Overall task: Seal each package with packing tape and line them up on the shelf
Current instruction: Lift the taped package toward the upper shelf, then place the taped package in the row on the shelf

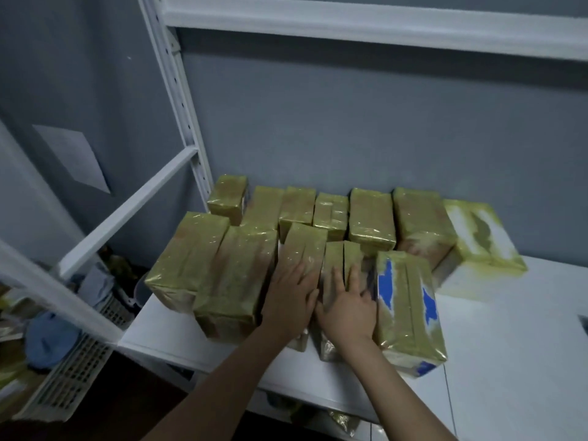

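Observation:
Several tape-wrapped, olive-gold packages stand in two rows on the white shelf point(496, 361). My left hand point(291, 296) lies flat with straight fingers on a front-row package point(307, 246). My right hand point(346, 305) lies flat beside it on a narrower package point(342, 256). Right of my hands stands a package with blue patches point(409, 307). At the far right of the back row a package with white patches point(480, 237) sits tilted. No tape roll is in view.
White shelf uprights and a slanted brace point(127, 211) frame the left side. An upper shelf board point(366, 23) runs overhead. Left of the shelf, lower down, are a white plastic basket point(73, 374) and blue cloth. The shelf surface right of the packages is bare.

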